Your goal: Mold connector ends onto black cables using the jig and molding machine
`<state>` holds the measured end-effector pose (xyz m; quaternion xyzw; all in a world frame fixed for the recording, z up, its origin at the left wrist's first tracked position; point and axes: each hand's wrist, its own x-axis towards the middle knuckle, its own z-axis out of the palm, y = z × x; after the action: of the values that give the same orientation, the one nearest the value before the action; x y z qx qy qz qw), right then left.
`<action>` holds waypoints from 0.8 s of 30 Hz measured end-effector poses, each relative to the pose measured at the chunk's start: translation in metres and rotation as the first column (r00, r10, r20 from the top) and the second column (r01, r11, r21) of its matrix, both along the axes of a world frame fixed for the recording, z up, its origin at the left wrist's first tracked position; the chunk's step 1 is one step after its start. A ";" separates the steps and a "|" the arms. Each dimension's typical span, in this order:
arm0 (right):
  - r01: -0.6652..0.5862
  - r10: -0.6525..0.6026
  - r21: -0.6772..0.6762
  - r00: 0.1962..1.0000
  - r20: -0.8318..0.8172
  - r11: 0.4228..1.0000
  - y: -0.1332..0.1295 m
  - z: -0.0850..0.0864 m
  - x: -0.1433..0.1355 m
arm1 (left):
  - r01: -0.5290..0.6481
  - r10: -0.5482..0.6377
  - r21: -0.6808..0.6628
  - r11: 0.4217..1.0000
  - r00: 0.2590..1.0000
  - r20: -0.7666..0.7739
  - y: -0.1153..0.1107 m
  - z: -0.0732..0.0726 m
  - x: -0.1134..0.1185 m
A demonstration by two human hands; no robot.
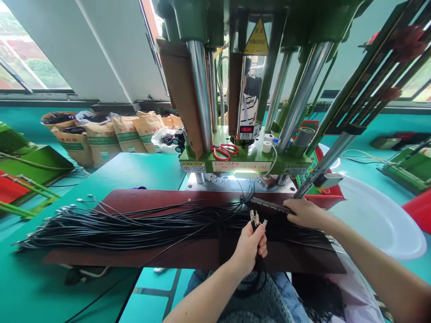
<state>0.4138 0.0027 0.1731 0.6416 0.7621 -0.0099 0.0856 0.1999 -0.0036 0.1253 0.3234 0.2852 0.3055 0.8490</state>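
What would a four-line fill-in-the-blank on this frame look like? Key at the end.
1. The left hand grips a bunch of cables that are ____ in color.
2. The scissors on the green machine have ____ handles.
3. The yellow warning sign has the shape of a ____.
4. The hand nearer the large white basin is the ____ one.

Missing words: black; red; triangle; right.

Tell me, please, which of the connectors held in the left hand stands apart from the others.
The rightmost connector in the left hand: it leans right, with a visible gap between it and the clustered connectors.
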 end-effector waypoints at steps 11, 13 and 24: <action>0.415 -0.390 -0.466 -0.257 -0.884 0.782 -0.097 -0.042 -0.069 | 0.237 -0.213 0.091 0.967 0.953 -0.215 -0.017 0.004 0.023; 0.448 -0.313 -0.421 -0.296 -0.902 0.789 -0.098 -0.047 -0.072 | 0.267 -0.236 0.108 0.958 0.942 -0.241 -0.020 0.003 0.028; 0.484 -0.268 -0.404 -0.326 -0.907 0.777 -0.101 -0.058 -0.069 | 0.247 -0.166 0.195 0.949 0.920 -0.356 -0.021 -0.001 0.035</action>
<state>0.3448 -0.0981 0.1155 0.6169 0.2941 -0.4572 -0.5691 0.2346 -0.0250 0.1248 0.4975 0.3510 0.1857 0.7713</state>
